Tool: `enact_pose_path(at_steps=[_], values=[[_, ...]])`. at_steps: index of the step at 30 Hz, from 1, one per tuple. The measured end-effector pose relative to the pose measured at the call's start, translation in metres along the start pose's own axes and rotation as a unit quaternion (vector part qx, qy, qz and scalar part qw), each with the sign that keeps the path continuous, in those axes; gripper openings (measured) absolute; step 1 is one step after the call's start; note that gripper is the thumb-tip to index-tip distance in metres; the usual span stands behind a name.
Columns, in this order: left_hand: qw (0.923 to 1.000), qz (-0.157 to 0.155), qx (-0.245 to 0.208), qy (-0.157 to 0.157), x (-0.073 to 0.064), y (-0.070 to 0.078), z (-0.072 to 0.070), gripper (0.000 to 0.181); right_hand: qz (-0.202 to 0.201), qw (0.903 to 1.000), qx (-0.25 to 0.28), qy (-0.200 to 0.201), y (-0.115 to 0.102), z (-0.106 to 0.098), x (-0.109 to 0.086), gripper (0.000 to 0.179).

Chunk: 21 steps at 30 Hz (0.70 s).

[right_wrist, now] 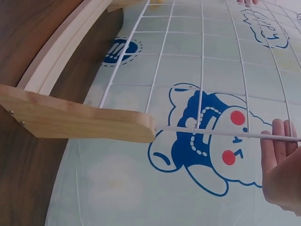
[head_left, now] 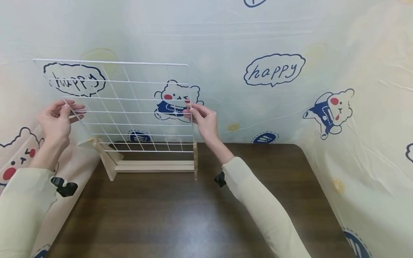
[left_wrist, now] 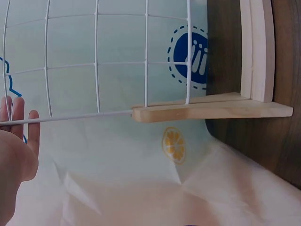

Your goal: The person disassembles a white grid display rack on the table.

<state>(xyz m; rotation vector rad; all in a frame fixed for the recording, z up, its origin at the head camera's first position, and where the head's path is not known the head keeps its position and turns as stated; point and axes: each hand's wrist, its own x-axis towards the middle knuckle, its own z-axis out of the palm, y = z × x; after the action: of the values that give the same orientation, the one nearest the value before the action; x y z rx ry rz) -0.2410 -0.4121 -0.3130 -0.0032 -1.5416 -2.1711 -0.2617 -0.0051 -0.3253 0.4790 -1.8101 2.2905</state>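
Observation:
A white wire grid panel [head_left: 135,112] stands upright in a pale wooden stand [head_left: 155,166] on the table. At the panel's left edge my left hand [head_left: 58,120] pinches the side wire between thumb and fingers; the left wrist view shows fingers [left_wrist: 18,113] behind that wire. My right hand [head_left: 204,122] pinches the right side wire at about the same height. Between the stand's two side pieces runs a wooden crossbar [left_wrist: 256,47]. In the right wrist view, the panel's lower end meets the rounded tip of a wooden side piece [right_wrist: 94,120].
The dark brown wooden table [head_left: 180,215] stretches in front of the stand and to its right. Behind and beside it hangs a pale printed sheet [head_left: 226,43] with bears and "happy" bubbles. A black device [head_left: 65,187] is on the left wrist.

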Motion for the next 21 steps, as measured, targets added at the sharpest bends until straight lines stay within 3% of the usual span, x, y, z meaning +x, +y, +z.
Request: enact_pose_path(at_steps=[9,16,21], values=[[0.9997,0.019,-0.008,-0.015,0.005,0.005,0.006,0.015,-0.010,0.9998,-0.018,0.008,0.008,-0.004,0.007,0.023],[0.9996,0.026,0.003,-0.015,0.005,0.009,0.006,0.017,-0.011,0.9999,0.002,0.011,0.003,-0.001,0.009,0.022],[0.9994,0.028,0.007,-0.016,0.005,0.014,0.006,0.018,-0.014,0.9997,-0.017,0.012,-0.004,0.002,0.009,0.021]])
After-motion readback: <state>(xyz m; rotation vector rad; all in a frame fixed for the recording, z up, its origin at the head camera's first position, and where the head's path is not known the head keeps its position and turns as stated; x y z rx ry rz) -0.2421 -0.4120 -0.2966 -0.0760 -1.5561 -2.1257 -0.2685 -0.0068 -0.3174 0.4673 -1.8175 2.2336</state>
